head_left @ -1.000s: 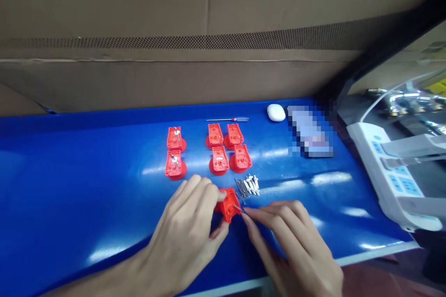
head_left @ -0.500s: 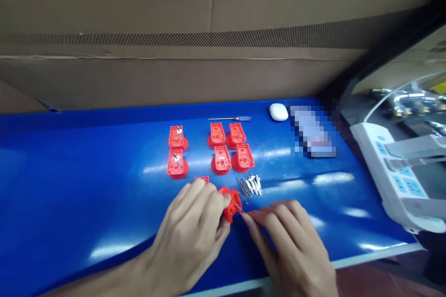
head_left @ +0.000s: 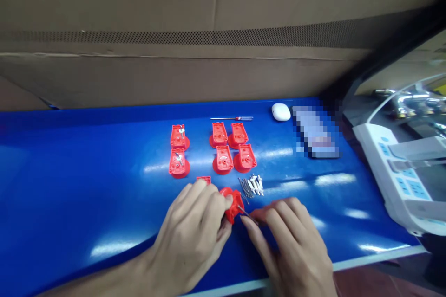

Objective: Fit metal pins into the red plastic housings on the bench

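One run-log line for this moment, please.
left hand: holds red part | right hand: holds metal pin at it | nearby: white pieces

I count 8 red shells (head_left: 223, 158), 1 screwdriver (head_left: 245, 118), 1 white gadget (head_left: 281, 112), pins (head_left: 247, 188) too jumbled to count lol

Brown cardboard (head_left: 139, 0) walls off the far side, broadest at twelve o'clock, with a vertical crease and a dark dotted band (head_left: 174, 38) running across it. Below lies a glossy blue worktop (head_left: 87, 171) with a pale front edge (head_left: 379, 258). White glare streaks its surface near four and eight o'clock. A black slanting frame (head_left: 393, 46) stands toward two o'clock; reddish-brown floor (head_left: 365, 283) shows between four and five.
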The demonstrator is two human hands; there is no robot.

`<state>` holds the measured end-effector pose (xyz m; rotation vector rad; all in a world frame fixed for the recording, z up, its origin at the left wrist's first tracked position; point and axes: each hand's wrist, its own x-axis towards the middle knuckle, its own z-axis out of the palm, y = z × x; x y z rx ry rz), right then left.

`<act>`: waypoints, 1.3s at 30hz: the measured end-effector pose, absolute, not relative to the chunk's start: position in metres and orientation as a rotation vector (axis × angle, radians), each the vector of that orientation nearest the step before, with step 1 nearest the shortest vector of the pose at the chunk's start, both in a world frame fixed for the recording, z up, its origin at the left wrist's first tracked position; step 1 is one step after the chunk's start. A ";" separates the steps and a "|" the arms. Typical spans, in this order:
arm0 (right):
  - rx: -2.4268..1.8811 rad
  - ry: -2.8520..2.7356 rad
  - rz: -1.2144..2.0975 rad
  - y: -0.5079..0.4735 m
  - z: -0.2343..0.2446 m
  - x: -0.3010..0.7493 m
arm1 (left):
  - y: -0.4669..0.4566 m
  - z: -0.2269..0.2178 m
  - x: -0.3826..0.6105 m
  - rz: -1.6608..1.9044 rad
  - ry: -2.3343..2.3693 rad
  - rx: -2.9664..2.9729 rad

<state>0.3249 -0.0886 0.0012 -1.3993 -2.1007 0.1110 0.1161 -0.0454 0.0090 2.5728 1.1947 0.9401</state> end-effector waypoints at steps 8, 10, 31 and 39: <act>-1.408 -2.116 0.109 -0.093 -0.005 0.326 | -0.045 0.009 0.115 0.969 1.188 2.557; -1.398 -2.138 0.110 -0.093 -0.007 0.328 | -0.045 0.007 0.115 0.968 1.183 2.542; -1.377 -2.190 0.021 -0.074 -0.004 0.325 | -0.045 0.004 0.115 0.949 1.241 2.393; -1.362 -2.143 0.097 -0.073 0.006 0.323 | -0.045 0.005 0.115 0.935 1.269 2.392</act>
